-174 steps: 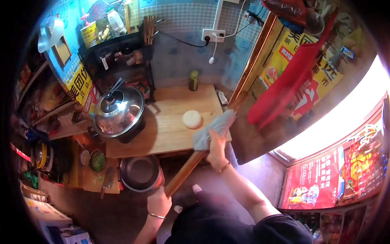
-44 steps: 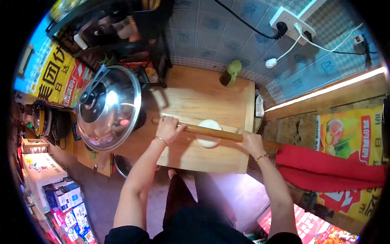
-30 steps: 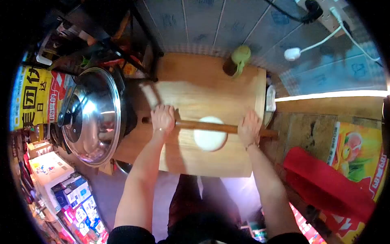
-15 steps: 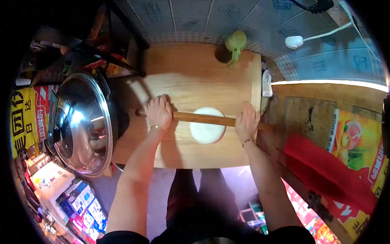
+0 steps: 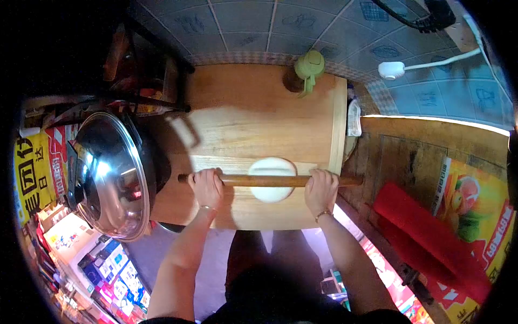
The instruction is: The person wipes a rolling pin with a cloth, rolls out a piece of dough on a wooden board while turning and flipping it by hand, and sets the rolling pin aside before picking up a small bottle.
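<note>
A long wooden rolling pin [image 5: 240, 180] lies across a round white slab of dough [image 5: 271, 193]. The dough rests on a wooden board [image 5: 243, 124], and a shallow groove shows in it just beyond the pin. My left hand [image 5: 208, 189] wraps around the pin left of the dough. On the other side, my right hand [image 5: 322, 189] grips it close to the dough's right edge. Both ends of the pin stick out past my hands.
Left of the board stands a pan with a glass lid [image 5: 110, 178]. A green jug [image 5: 309, 66] is at the board's far edge, before the tiled wall [image 5: 245, 27]. Red cloth [image 5: 426, 237] and printed packaging [image 5: 469, 189] lie at the right. A white plug [image 5: 391, 70] hangs upper right.
Both hands have drawn the rolling pin nearer to my body across the dough. A groove now shows in the dough. The view has shifted slightly.
</note>
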The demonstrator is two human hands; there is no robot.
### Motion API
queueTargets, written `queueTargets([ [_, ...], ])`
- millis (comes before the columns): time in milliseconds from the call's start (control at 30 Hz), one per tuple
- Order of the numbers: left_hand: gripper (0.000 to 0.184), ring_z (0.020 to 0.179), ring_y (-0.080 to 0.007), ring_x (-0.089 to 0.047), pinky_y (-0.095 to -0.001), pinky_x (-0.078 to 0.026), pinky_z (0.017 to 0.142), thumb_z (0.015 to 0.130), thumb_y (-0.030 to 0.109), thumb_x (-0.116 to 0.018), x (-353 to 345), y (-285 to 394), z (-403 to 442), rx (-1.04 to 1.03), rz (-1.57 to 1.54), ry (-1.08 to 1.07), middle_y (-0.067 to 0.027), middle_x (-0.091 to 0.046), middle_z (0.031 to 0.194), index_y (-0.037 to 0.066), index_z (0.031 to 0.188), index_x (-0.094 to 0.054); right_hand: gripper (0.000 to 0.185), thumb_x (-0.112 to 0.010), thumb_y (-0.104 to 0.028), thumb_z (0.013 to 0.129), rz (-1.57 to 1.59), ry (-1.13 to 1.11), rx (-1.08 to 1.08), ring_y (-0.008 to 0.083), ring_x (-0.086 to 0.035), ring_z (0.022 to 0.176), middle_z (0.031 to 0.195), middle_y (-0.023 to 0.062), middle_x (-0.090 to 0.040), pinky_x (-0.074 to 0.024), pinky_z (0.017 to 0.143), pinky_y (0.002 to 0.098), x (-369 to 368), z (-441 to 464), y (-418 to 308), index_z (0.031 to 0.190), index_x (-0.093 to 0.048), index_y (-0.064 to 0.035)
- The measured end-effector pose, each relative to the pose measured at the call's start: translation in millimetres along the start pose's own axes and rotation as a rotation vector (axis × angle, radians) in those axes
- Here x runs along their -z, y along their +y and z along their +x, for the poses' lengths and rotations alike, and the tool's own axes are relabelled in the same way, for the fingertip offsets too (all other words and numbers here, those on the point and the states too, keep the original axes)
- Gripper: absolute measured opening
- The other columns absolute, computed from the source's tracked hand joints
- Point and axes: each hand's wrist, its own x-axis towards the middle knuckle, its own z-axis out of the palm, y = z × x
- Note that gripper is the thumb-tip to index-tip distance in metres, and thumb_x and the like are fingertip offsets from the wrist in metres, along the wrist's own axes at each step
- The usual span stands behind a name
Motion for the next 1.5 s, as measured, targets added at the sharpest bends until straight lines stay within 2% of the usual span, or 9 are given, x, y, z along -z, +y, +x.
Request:
queueTargets([
  [200, 0.019, 0.089, -0.0275, -0.055, -0.0441, -0.037, 0.088, 0.088, 0.021, -0.045, 0, 22, 107, 0.138, -0.105, -0.038, -0.0094, -0.060, 0.090, 0.010, 0.093, -0.059, 0.021, -0.048, -0.017, 0.083, -0.003, -0.317, -0.095, 0.0248, -0.050, 0.102, 0.097, 0.0087, -0.058, -0.0337, 0.090, 0.0400, -20, 82, 14, 0.096, -0.060, -0.0059],
  [267, 0.019, 0.090, -0.0277, -0.055, -0.0441, -0.037, 0.088, 0.088, 0.022, -0.045, 2, 22, 97, 0.160, -0.170, -0.072, -0.0095, -0.060, 0.090, 0.009, 0.092, -0.059, 0.020, -0.049, -0.016, 0.082, 0.136, -0.102, -0.055, 0.0234, -0.050, 0.102, 0.095, 0.0079, -0.058, -0.0320, 0.092, 0.0401, -8, 86, 10, 0.095, -0.060, -0.0055],
  [333, 0.022, 0.092, -0.0270, -0.054, -0.0457, -0.035, 0.091, 0.088, 0.022, -0.043, 9, 26, 74, 0.047, 0.092, 0.033, -0.0096, -0.060, 0.089, 0.009, 0.093, -0.060, 0.020, -0.049, -0.016, 0.082, 0.092, -0.116, -0.050, 0.0240, -0.050, 0.100, 0.094, 0.0084, -0.058, -0.0324, 0.091, 0.0403, -6, 41, 8, 0.094, -0.060, -0.0055],
  [433, 0.025, 0.093, -0.0257, -0.054, -0.0458, -0.030, 0.095, 0.086, 0.022, -0.043, 6, 16, 13, 0.117, -0.010, -0.055, -0.0091, -0.060, 0.089, 0.010, 0.097, -0.061, 0.020, -0.049, -0.017, 0.081, 0.042, -0.019, 0.029, 0.0246, -0.051, 0.095, 0.092, 0.0092, -0.056, -0.0328, 0.089, 0.0403, -11, 9, 2, 0.093, -0.060, -0.0055],
  [500, 0.018, 0.092, -0.0279, -0.053, -0.0443, -0.033, 0.090, 0.084, 0.019, -0.049, -3, 18, 49, 0.176, -0.001, -0.119, -0.0105, -0.060, 0.090, 0.009, 0.094, -0.060, 0.017, -0.050, -0.021, 0.081, 0.042, -0.208, -0.038, 0.0240, -0.052, 0.094, 0.089, 0.0086, -0.058, -0.0339, 0.090, 0.0417, -9, 38, 2, 0.084, -0.059, -0.0075],
  [633, 0.019, 0.093, -0.0317, -0.053, -0.0434, -0.040, 0.081, 0.087, 0.020, -0.048, -9, 22, 124, 0.134, -0.100, 0.063, -0.0137, -0.059, 0.092, 0.006, 0.097, -0.058, 0.018, -0.047, -0.017, 0.084, 0.079, -0.070, 0.032, 0.0254, -0.050, 0.094, 0.090, 0.0095, -0.055, -0.0348, 0.084, 0.0395, -22, 113, 12, 0.091, -0.060, -0.0070],
  [833, 0.023, 0.090, -0.0244, -0.054, -0.0468, -0.027, 0.098, 0.085, 0.024, -0.044, -6, 20, 6, 0.130, -0.052, 0.054, -0.0077, -0.061, 0.093, 0.011, 0.093, -0.061, 0.017, -0.051, -0.016, 0.081, 0.066, 0.031, 0.025, 0.0271, -0.051, 0.095, 0.091, 0.0094, -0.057, -0.0331, 0.088, 0.0382, -11, 25, 1, 0.094, -0.060, -0.0093],
  [1167, 0.013, 0.085, -0.0300, -0.057, -0.0410, -0.044, 0.076, 0.086, 0.017, -0.051, -9, 28, 131, 0.111, -0.170, 0.071, -0.0112, -0.061, 0.088, 0.009, 0.093, -0.059, 0.013, -0.050, -0.014, 0.080, 0.128, -0.093, -0.014, 0.0298, -0.053, 0.091, 0.086, 0.0097, -0.059, -0.0416, 0.080, 0.0435, -27, 102, 11, 0.082, -0.061, -0.0074],
  [1500, 0.017, 0.090, -0.0330, -0.058, -0.0429, -0.047, 0.079, 0.089, 0.021, -0.052, -21, 24, 160, 0.190, -0.158, 0.070, -0.0146, -0.061, 0.095, 0.008, 0.097, -0.060, 0.017, -0.050, -0.016, 0.083, 0.120, -0.012, 0.061, 0.0325, -0.054, 0.089, 0.089, 0.0135, -0.061, -0.0461, 0.078, 0.0435, -47, 135, 21, 0.082, -0.061, -0.0035],
])
